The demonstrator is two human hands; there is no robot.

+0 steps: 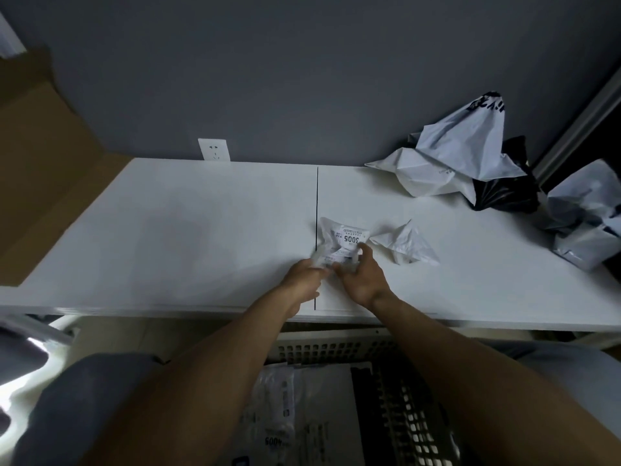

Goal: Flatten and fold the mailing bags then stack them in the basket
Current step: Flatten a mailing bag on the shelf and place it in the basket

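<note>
A white table (168,230) is bearing a crumpled labelled mailing bag (339,235); the left hand (304,280) and right hand (363,280) are both pinching its near edge, fingers curled.

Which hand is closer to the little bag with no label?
Right. The right hand is beside the little bag, not touching; the left hand is farther, across the labelled bag.

I see a small, crumpled white labelled bag (342,242) (its sticker reads 3005) near the middle of the table (201,230). A second crumpled bag (406,245) lies just beside it. Larger white (460,159), black (504,193) and grey bags (584,216) are heaped far right. Below, the perforated basket (336,348) holds flattened bags (302,415).
</note>
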